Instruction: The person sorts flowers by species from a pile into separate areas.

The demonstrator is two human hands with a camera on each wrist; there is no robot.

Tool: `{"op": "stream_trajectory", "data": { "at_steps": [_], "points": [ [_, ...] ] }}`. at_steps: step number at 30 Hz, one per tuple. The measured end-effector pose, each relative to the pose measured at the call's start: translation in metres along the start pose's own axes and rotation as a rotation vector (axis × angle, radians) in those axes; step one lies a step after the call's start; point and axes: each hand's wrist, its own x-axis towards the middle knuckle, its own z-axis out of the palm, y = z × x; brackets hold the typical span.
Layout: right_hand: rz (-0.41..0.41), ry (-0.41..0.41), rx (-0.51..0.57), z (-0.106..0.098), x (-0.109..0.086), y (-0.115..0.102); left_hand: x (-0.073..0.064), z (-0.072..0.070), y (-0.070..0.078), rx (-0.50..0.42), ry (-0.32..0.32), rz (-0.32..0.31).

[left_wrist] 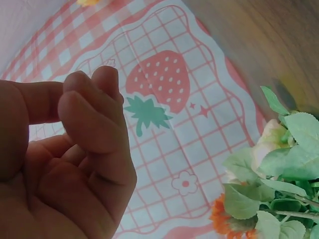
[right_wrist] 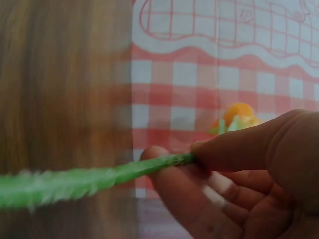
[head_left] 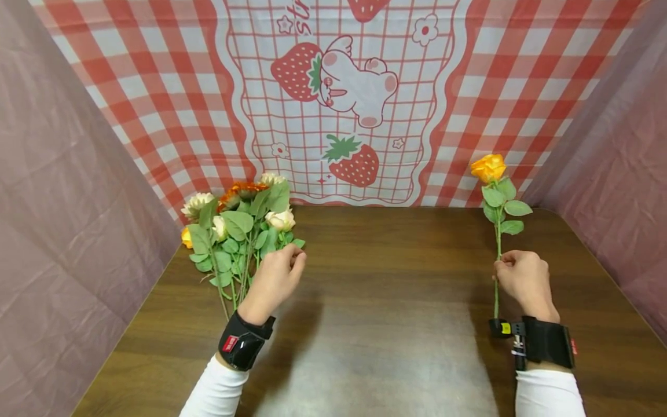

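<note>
On the right side of the head view, my right hand pinches the green stem of an orange-yellow rose. The rose stands upright, bloom at the top and leaves just above my fingers. In the right wrist view, the stem runs between thumb and fingertips, with the bloom blurred behind. My left hand, its fingers loosely curled around nothing, hovers beside a bunch of flowers at the left. Seen from the left wrist, the hand is apart from the leaves.
The bunch mixes cream roses, orange blooms and white flowers on a brown wooden table. A checked strawberry-print cloth hangs behind the table. Pinkish curtains stand on both sides.
</note>
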Motion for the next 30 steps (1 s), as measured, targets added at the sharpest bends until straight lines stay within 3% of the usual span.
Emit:
{"op": "stream_trajectory", "data": {
  "at_steps": [7,14,22,30],
  "points": [
    [0.068,-0.147,-0.054,-0.005,0.0,0.019,0.001,-0.002,0.001,0.015,-0.024,-0.026],
    [0.216,-0.327,-0.041,-0.01,-0.001,0.031,0.0,-0.001,-0.001,0.028,-0.041,-0.04],
    [0.29,-0.371,-0.018,-0.015,0.0,0.038,-0.001,-0.003,-0.001,0.036,-0.05,-0.052],
    [0.323,-0.395,-0.063,-0.015,0.001,0.037,-0.001,-0.003,-0.001,0.047,-0.055,-0.063]
  ]
}}
